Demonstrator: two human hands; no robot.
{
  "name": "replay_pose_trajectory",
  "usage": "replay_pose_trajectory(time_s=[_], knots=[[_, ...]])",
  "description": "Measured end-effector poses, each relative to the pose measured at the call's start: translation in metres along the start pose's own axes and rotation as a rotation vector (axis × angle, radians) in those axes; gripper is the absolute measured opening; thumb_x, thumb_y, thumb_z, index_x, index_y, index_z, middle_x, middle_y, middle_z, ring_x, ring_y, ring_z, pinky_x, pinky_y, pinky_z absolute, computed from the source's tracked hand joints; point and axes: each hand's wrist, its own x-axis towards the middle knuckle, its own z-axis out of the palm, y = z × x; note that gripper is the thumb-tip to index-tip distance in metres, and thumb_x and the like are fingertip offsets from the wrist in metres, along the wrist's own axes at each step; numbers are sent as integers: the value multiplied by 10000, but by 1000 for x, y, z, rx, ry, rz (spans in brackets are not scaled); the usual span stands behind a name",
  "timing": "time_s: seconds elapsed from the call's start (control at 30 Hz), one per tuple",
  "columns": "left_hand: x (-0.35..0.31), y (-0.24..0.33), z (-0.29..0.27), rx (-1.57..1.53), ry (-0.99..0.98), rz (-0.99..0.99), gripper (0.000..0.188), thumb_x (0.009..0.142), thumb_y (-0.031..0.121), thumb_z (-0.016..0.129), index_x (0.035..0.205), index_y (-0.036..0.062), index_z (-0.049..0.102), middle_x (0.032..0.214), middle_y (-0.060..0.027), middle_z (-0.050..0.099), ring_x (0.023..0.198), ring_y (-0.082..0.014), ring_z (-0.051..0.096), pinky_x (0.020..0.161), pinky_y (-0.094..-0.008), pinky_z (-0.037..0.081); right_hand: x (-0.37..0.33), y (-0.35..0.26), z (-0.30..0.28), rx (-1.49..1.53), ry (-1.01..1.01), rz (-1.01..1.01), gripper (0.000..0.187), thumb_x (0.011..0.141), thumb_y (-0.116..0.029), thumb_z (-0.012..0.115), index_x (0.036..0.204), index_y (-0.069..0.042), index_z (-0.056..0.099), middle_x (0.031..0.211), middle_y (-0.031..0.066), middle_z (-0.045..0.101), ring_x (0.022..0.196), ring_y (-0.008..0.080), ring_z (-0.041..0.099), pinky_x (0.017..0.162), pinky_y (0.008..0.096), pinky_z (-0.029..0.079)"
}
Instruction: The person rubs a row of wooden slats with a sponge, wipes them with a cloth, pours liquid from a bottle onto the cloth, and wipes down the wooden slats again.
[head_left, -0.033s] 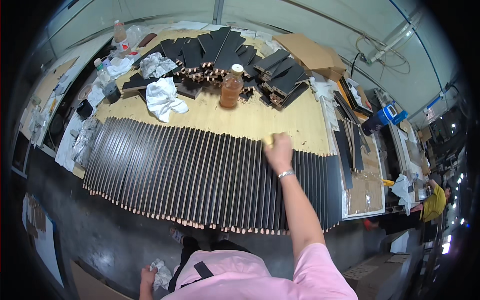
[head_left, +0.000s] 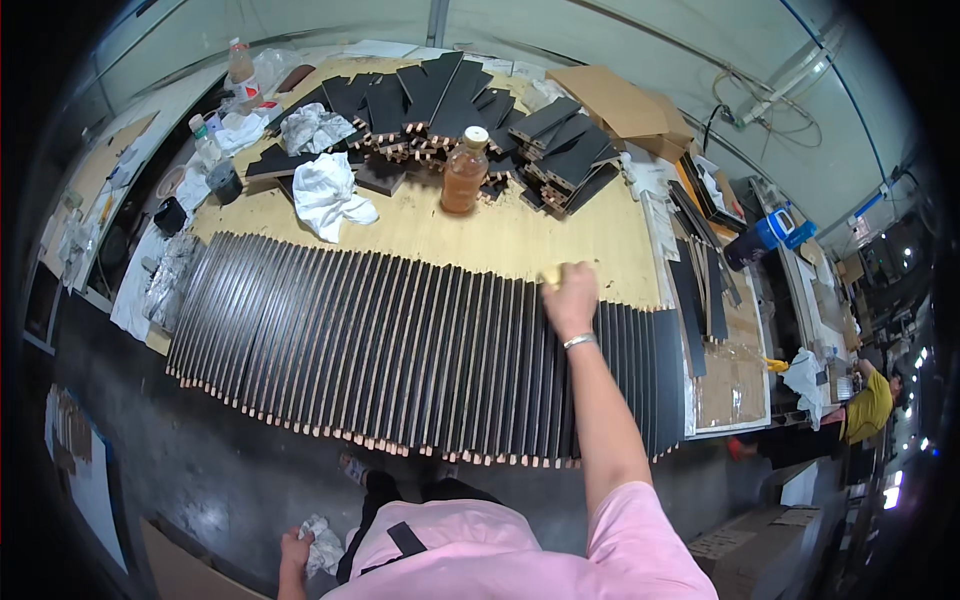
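Observation:
A long row of narrow black strips (head_left: pixel 400 350) with bare wood-coloured ends lies side by side across the table's near edge. My right hand (head_left: pixel 572 300) is closed around a small pale yellow pad (head_left: pixel 551 275), at the far ends of the strips towards the right. The fingers cover most of the pad, so its exact kind is unclear. Down at my left side, my left hand (head_left: pixel 296 550) grips a crumpled white cloth (head_left: pixel 322 548), away from the table.
Behind the row stand a bottle of amber liquid (head_left: pixel 464 175) and a crumpled white cloth (head_left: pixel 328 195). Black boards (head_left: pixel 430 95) are piled at the back, beside cardboard (head_left: pixel 620 105). A blue container (head_left: pixel 758 240) is at the right. A person in yellow (head_left: pixel 868 405) is farther right.
My right hand has shifted a little to the right along the far ends of the strips, still holding the pad. My left hand and its cloth look unmoved.

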Motion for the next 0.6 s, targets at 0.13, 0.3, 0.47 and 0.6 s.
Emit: replay_pose_trajectory(time_s=[0.13, 0.3, 0.47, 0.6], knots=[[3, -9, -3, 6, -29, -2, 435, 1050, 188, 918, 1413, -46, 863, 1297, -266, 900, 1229, -356, 856, 1066, -513, 638, -24, 11, -25, 77, 29, 63, 350, 899, -197, 991, 1161, -4, 862, 1126, 203, 741, 1109, 422, 721, 1028, 549, 602], [-5, -29, -1, 63, -14, 10, 446, 1051, 183, 912, 1436, -36, 860, 1310, -247, 902, 1225, -331, 855, 1078, -497, 636, -170, -107, -87, 529, -312, -413, 430, 872, -137, 945, 1258, -9, 806, 1163, 175, 728, 1101, 406, 712, 1012, 545, 577], [7, -18, -3, 34, -106, 11, 500, 1048, 175, 914, 1492, -41, 839, 1363, -255, 895, 1267, -341, 850, 1127, -483, 624, -173, -69, -94, 266, -139, -222, 454, 841, -103, 932, 1264, -3, 801, 1179, 157, 720, 1119, 402, 691, 998, 546, 542], [7, -5, -6, -4, -112, 15, 491, 1059, 169, 904, 1493, -49, 834, 1363, -250, 893, 1256, -337, 844, 1122, -477, 622, -184, -79, -108, 320, -119, -226, 482, 850, -88, 930, 1300, 6, 787, 1205, 161, 730, 1126, 404, 701, 1005, 552, 543]])
